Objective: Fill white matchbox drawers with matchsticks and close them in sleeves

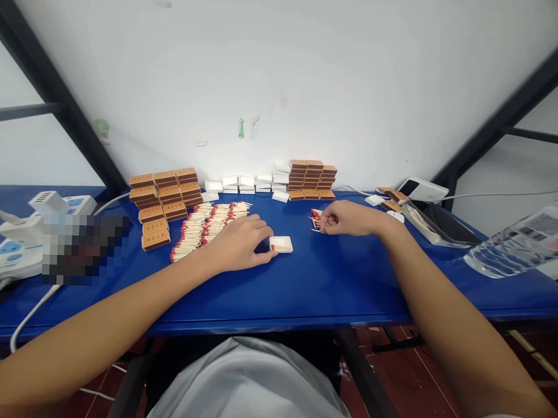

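Note:
My left hand (pixel 239 241) rests on the blue table (pixel 331 284), fingers curled, its fingertips touching a small white matchbox tray (pixel 281 244). Further right, my right hand (pixel 345 218) is closed in a pinch on a small bunch of red-tipped matches (pixel 315 219) that lies on the table. A long spread of loose matches (pixel 209 225) lies just left of my left hand.
Stacks of brown matchbox sleeves stand at back left (pixel 165 196) and back centre (pixel 311 179), with white trays (pixel 243 183) between them. A power strip (pixel 26 237) and cables sit at left. A phone, charger and plastic bottle (pixel 520 242) lie at right.

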Demonstrator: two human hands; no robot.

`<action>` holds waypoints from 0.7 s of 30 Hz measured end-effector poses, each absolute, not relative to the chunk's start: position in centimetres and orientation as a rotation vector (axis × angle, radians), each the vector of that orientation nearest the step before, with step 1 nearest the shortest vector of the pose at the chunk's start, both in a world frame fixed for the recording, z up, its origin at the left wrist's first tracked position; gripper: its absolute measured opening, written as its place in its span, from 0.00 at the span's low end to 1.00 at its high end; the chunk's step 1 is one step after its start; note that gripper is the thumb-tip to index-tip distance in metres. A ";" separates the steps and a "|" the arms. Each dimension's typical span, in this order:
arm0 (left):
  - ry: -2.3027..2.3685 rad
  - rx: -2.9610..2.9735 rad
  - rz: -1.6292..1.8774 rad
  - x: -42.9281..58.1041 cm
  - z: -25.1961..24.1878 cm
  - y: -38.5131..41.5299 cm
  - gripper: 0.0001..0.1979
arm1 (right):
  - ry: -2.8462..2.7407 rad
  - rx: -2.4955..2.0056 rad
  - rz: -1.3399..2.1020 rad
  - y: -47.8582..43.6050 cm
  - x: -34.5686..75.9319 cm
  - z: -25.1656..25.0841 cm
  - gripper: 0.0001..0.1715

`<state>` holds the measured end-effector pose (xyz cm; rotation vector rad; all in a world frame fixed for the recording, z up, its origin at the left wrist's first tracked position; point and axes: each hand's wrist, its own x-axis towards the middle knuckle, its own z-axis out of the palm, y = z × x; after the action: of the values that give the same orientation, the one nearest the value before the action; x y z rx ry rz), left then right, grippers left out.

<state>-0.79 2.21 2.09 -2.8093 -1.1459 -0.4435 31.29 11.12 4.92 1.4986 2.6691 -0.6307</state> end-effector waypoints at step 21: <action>-1.118 -2.810 -0.445 -0.9 1.8 2.3 0.13 | 2.575 1.619 -0.479 10.7 31.8 6.2 0.12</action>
<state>-0.89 2.33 1.79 -2.8100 -1.1179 -0.4452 31.82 10.73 6.18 1.6193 2.5749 -0.4792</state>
